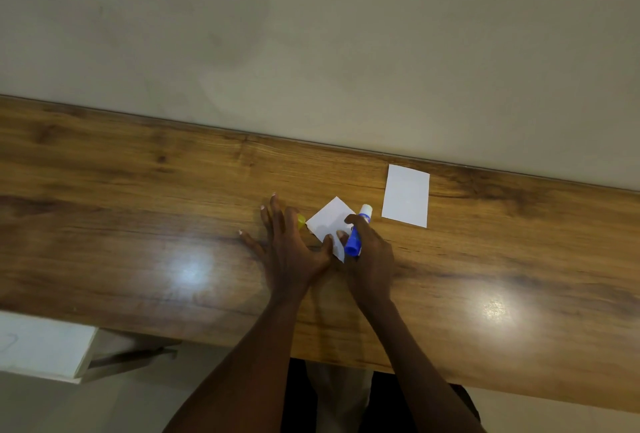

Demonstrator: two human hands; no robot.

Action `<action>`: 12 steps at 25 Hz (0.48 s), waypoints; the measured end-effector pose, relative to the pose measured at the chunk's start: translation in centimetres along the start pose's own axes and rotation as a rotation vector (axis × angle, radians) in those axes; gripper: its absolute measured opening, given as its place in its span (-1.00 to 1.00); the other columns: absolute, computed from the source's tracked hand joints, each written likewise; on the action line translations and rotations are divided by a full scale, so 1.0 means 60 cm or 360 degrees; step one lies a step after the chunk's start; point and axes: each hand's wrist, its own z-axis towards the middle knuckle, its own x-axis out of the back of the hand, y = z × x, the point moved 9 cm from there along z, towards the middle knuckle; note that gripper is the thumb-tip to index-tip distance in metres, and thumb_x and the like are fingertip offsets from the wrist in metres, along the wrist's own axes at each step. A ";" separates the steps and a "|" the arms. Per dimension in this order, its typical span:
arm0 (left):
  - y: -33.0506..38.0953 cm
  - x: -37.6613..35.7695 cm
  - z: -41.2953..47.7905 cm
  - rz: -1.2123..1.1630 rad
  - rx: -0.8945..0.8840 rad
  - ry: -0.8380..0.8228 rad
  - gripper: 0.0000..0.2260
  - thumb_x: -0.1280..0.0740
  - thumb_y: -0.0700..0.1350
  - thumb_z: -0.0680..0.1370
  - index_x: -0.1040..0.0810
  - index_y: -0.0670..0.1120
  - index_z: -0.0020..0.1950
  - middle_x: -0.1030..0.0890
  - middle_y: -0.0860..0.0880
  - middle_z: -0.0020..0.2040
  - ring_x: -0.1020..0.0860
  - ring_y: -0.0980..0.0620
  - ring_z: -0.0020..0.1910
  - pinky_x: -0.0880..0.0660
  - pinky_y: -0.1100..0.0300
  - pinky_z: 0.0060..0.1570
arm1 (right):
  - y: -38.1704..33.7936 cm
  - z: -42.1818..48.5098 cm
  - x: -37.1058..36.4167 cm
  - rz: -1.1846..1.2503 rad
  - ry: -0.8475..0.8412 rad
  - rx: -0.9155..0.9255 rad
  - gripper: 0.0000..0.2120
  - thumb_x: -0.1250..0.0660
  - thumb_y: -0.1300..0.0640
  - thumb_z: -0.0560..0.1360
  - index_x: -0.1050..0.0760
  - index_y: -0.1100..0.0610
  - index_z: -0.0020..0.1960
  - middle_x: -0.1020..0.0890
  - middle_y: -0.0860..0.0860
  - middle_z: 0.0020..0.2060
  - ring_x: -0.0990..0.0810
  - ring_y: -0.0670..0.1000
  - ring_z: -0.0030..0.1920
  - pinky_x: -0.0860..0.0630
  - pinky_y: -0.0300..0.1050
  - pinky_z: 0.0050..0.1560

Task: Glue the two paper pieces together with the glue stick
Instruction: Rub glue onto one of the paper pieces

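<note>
From the head camera, both bare forearms reach forward over a wooden counter [138, 224] that runs along a pale wall [311, 34].

The left hand [289, 252] lies palm down with its fingers spread wide and flat toward the counter, gripping nothing. Its thumb stretches toward the right hand and its tip rests on the near edge of the small paper piece [329, 221], pinning it there. Just beyond the left hand's knuckles, a small yellow cap [301, 221] peeks out, partly hidden by the fingers; it sits just beside the left corner of that paper.

The small paper piece is white and turned like a diamond, lying flat between the two hands, with its right corner hidden under the right hand and the stick.

The right hand [369, 256] is closed around the glue stick [356, 233], fingers curled over the blue barrel. The stick is tilted, with its blue base toward the person and its white end pointing away, past the fingertips. The barrel crosses over the right edge of the small paper; whether the white end touches the paper or the counter cannot be told.

The larger paper piece [406, 195] is a white rectangle lying flat on the counter beyond and to the right of the right hand, near the wall edge and apart from the small piece and both hands.

Bright light reflections sit on the counter on the outer side of each hand.
</note>
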 end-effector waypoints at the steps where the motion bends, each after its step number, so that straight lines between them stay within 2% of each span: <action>1: 0.000 0.000 -0.001 -0.0017 -0.0011 0.0000 -0.38 -0.29 0.21 0.26 -0.32 -0.07 0.21 -0.08 -0.14 0.51 0.02 -0.19 0.49 0.26 -0.36 0.31 | 0.002 -0.002 -0.009 -0.0012 -0.0054 -0.0023 -0.63 -0.35 0.26 0.40 -0.41 0.17 0.19 -0.57 0.21 0.14 -0.54 0.17 0.09 -0.47 0.03 0.14; 3: 0.002 0.004 -0.002 -0.0042 -0.0032 0.0018 -0.40 -0.30 0.19 0.25 -0.30 -0.07 0.20 -0.10 -0.15 0.50 0.00 -0.21 0.48 0.24 -0.37 0.30 | 0.002 0.013 -0.017 0.0031 -0.0162 -0.0024 -0.63 -0.36 0.29 0.38 -0.41 0.15 0.17 -0.53 0.19 0.19 -0.49 0.15 0.15 -0.45 0.00 0.17; 5: 0.001 0.005 -0.002 -0.0046 -0.0035 0.0032 -0.41 -0.29 0.19 0.27 -0.24 -0.03 0.19 -0.12 -0.16 0.50 -0.02 -0.22 0.48 0.23 -0.37 0.30 | -0.005 0.032 -0.019 0.0018 -0.0351 0.0131 -0.62 -0.36 0.35 0.36 -0.41 0.16 0.14 -0.51 0.19 0.20 -0.47 0.14 0.18 -0.41 -0.03 0.20; 9: -0.001 0.005 -0.001 -0.0047 -0.0023 0.0053 -0.47 -0.29 0.14 0.28 -0.25 -0.03 0.15 -0.13 -0.17 0.50 -0.03 -0.23 0.47 0.21 -0.38 0.30 | -0.010 0.060 -0.019 -0.0048 -0.0834 0.0396 -0.59 -0.35 0.40 0.35 -0.40 0.18 0.16 -0.48 0.20 0.22 -0.44 0.02 0.08 -0.34 -0.13 0.16; 12: -0.002 0.005 -0.001 -0.0068 -0.0015 0.0047 -0.49 -0.30 0.12 0.28 -0.22 0.00 0.13 -0.11 -0.16 0.50 -0.01 -0.22 0.48 0.23 -0.37 0.30 | -0.020 0.076 -0.022 -0.0127 -0.0904 0.0561 -0.59 -0.36 0.39 0.34 -0.40 0.22 0.15 -0.51 0.22 0.18 -0.50 0.10 0.06 -0.38 -0.12 0.14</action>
